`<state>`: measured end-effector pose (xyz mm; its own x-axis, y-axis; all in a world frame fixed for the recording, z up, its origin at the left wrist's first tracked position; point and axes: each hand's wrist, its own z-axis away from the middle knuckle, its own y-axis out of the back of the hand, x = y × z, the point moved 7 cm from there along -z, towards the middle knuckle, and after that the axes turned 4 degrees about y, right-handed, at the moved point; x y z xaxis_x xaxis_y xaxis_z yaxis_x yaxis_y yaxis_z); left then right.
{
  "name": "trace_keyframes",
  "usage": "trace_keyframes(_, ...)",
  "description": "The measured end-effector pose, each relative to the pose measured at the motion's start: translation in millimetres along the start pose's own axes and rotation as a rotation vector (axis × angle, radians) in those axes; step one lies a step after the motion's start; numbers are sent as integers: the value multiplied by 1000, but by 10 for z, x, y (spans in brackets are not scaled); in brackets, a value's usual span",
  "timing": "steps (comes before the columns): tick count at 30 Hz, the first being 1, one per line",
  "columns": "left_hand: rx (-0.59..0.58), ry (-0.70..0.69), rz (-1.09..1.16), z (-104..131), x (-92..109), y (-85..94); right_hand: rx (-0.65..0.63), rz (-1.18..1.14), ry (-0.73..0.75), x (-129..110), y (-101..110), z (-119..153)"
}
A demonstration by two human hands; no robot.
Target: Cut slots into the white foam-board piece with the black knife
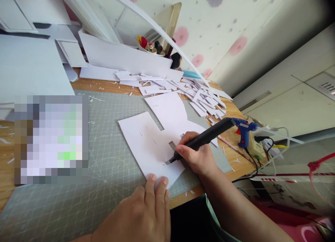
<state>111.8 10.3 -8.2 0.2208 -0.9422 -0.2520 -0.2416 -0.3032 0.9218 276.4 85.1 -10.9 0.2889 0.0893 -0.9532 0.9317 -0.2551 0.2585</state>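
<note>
White board (142,137): flat on the gridded cutting mat (107,147), in front of us, over the wooden surface (102,85). Left hand (136,214) unclenched, fingers nearly straight, fingertips pressed on its near edge. Right hand (197,156) closed around the black knife (209,133), blade tip at the board near a narrow slot. Hands apart.

We judged the board light and fairly stiff, apt to slide if pressed at one side only, and weakest around its slots, where it could crease or tear. Best hold: flat fingers on broad, uncut area, clear of the blade's line. Knife: slim, easily steered, best gripped low on its handle. Loose offcuts (206,99) lay beyond.
</note>
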Motion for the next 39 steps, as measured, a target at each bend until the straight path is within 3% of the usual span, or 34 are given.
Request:
trace_keyframes(9,-96,-11,47,13,22,-31,29,-136,-55,149,-1,19)
trace_keyframes(14,-53,-30,48,22,67,-183,119,-376,-183,123,-22,-26)
trace_keyframes(16,-10,-82,78,32,125,-262,115,-418,-214,47,-77,-136)
trace_keyframes(20,-30,-59,93,22,145,-404,82,-396,-129,-141,-290,-517)
trace_keyframes(26,-66,-107,124,-45,135,-403,85,-332,-126,1,-652,-860)
trace_keyframes(29,-81,-88,143,-104,42,-280,112,-306,-97,92,-679,-858)
trace_keyframes(33,-250,61,339,-185,-234,-142,110,-303,-50,125,-662,-835)
trace_keyframes(35,-266,163,311,-218,-423,-90,98,-281,-44,120,-662,-837)
trace_keyframes(39,-392,361,255,-222,-741,-193,83,-203,-32,89,-660,-848)
